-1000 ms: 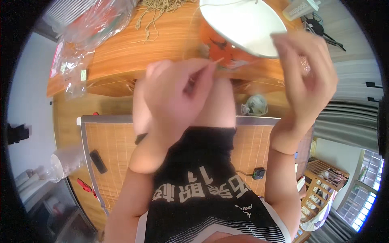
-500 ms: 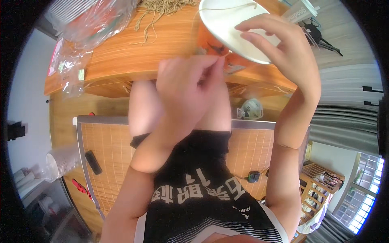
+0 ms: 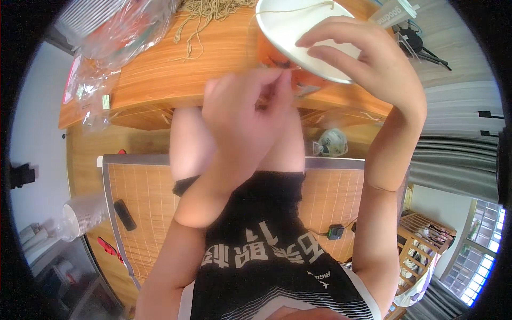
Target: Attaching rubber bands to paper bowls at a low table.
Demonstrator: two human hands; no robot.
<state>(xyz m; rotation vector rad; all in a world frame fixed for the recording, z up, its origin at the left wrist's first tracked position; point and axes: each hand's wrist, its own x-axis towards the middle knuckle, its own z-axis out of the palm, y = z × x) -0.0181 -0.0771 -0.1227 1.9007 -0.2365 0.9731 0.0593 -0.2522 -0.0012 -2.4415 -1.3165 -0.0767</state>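
While right hand (image 3: 368,64) fingers rest atop white plate (image 3: 288,32) | left hand (image 3: 245,112) fingers pinch string (image 3: 269,88)

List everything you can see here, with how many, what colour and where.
paper plate: one, white, top centre over the table
twine: one loose pile, tan, top of the table
table: one, orange-brown wood, upper half
plastic bags: a clear heap, upper left
mat: one, woven tan, under the person
remote: one, black, on the mat's left
left hand: pinching something small, centre
right hand: fingers on the plate, upper right
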